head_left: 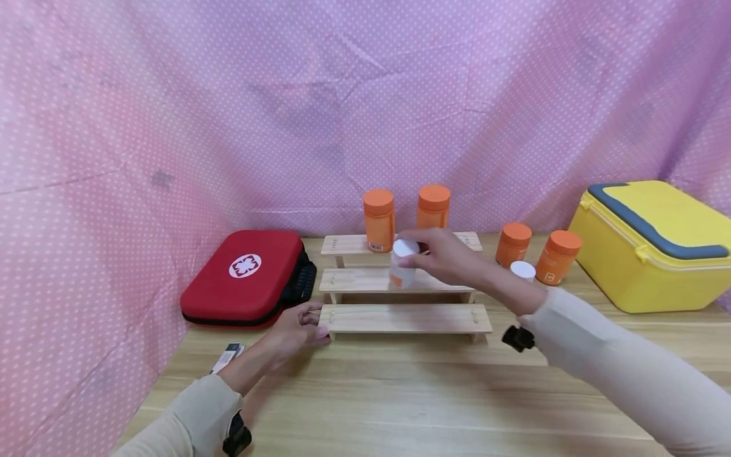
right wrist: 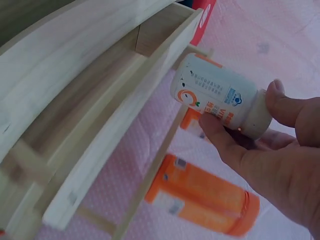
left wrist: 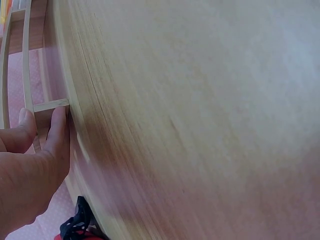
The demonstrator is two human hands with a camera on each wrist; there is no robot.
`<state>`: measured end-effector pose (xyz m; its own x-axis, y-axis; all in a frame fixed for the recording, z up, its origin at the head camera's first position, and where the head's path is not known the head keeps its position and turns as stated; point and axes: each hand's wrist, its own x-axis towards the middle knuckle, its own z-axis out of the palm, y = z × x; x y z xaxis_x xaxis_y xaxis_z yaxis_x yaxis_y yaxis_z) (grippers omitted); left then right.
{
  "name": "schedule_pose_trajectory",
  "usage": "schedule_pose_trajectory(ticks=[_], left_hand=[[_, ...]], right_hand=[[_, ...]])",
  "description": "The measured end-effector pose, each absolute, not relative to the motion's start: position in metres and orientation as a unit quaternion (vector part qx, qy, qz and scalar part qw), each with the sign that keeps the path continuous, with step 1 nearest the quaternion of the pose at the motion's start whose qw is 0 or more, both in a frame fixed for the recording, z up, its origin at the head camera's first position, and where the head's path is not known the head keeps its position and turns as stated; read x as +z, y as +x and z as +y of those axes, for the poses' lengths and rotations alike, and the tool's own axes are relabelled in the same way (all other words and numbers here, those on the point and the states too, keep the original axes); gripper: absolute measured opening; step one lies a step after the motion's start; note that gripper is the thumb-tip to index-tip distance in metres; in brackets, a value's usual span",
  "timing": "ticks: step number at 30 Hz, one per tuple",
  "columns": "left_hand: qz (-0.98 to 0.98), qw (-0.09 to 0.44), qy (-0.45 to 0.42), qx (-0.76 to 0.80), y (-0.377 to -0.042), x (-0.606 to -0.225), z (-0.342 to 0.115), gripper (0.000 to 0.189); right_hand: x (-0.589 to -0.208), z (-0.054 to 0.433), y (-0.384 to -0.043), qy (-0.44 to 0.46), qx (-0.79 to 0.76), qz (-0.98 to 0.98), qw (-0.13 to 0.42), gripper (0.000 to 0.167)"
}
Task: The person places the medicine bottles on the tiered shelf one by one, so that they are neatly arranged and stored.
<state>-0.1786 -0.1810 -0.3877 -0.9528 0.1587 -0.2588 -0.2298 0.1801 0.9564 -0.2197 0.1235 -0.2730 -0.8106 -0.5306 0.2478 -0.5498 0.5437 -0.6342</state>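
My right hand [head_left: 448, 255] holds a white pill bottle [head_left: 401, 271] by its cap, over the middle step of a three-tier wooden stand [head_left: 405, 318]. Orange print and a fruit picture show on the bottle's label [right wrist: 212, 90] in the right wrist view. My left hand [head_left: 294, 331] grips the left end of the stand's lowest step, thumb at the board's edge and a finger along the leg [left wrist: 51, 106]. On the top step stand two orange bottles, one at the left [head_left: 379, 219] and one farther right [head_left: 433, 207], partly behind my right hand.
A red first-aid case [head_left: 245, 279] lies left of the stand. To the right stand two orange bottles [head_left: 514, 243] and a white-capped bottle [head_left: 522, 271], partly behind my forearm, beside a yellow box [head_left: 645, 266]. A small packet [head_left: 226, 358] lies by my left forearm.
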Motion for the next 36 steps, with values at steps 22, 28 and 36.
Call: schedule_pose_trajectory(ticks=[22,28,36], left_hand=[[0.756,0.144,-0.030,0.637,-0.181,-0.390,-0.181,0.055],[0.759,0.150,-0.024,0.633,-0.180,-0.389,-0.181,0.054],[0.761,0.151,-0.023,0.630,-0.180,-0.388,-0.183,0.056]], right_hand=[[-0.278,0.090,-0.241,0.292,0.343,-0.892,-0.046,0.041],[-0.276,0.105,-0.232,0.297,0.358,-0.883,-0.062,0.052],[-0.274,0.162,-0.202,0.282,0.348,-0.893,-0.050,0.061]])
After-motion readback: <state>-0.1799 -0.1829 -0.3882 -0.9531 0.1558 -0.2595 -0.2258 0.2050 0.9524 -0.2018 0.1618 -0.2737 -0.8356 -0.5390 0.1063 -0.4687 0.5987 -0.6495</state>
